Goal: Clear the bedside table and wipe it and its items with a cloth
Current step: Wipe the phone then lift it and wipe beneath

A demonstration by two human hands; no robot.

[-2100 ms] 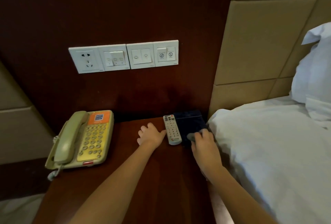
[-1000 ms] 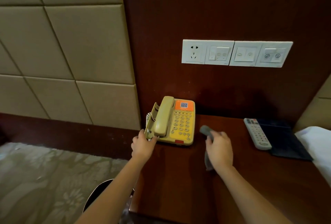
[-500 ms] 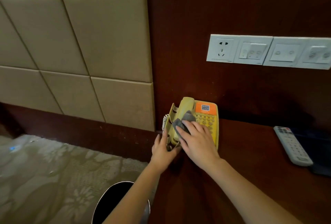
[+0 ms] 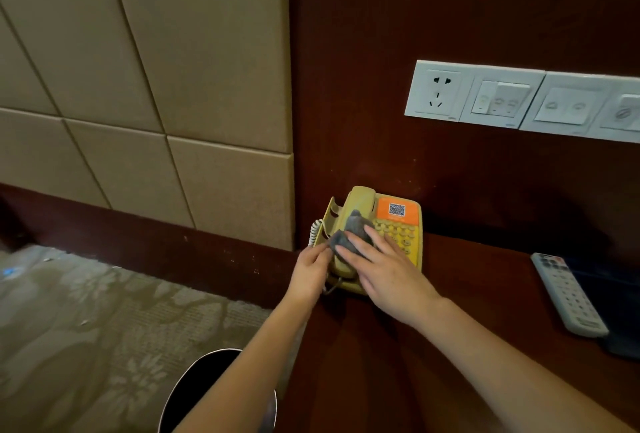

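On the dark wooden counter (image 4: 467, 311), right hand (image 4: 388, 269) presses grey cloth (image 4: 349, 235), fingers flat, onto yellow corded telephone (image 4: 398, 224); left hand (image 4: 311, 269), fingers curled, braces it. Wiping underway; keypad next.

You have two hands on one telephone (image 4: 398, 231) and one grey cloth (image 4: 349, 235); right of your grip lie one remote (image 4: 568, 294) and one dark tray (image 4: 620, 311).
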